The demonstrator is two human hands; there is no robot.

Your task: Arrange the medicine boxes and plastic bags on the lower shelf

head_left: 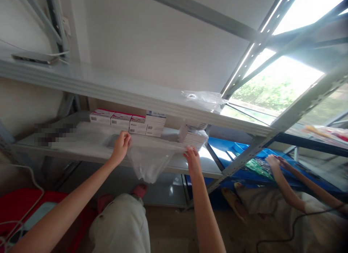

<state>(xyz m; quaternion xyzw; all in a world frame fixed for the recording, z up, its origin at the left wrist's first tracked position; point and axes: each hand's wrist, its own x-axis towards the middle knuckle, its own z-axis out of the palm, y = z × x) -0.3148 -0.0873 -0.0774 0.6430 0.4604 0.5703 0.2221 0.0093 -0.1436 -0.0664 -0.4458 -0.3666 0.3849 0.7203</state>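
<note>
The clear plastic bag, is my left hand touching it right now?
Touching. The head view shows the left hand pinching the upper edge of the clear plastic bag, fingers closed on the film, while the right hand holds its other corner.

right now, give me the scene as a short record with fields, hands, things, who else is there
left hand: fingers pinch the clear bag at its edge
right hand: grips the bag's other edge
bag: stretched between both hands, sagging over the shelf front
boxes: a row at the back of the shelf, behind the left hand
white stack: on the shelf, just behind the right hand
upper shelf: another clear bag lies on it
other person: a hand at a blue bin to the right
</note>
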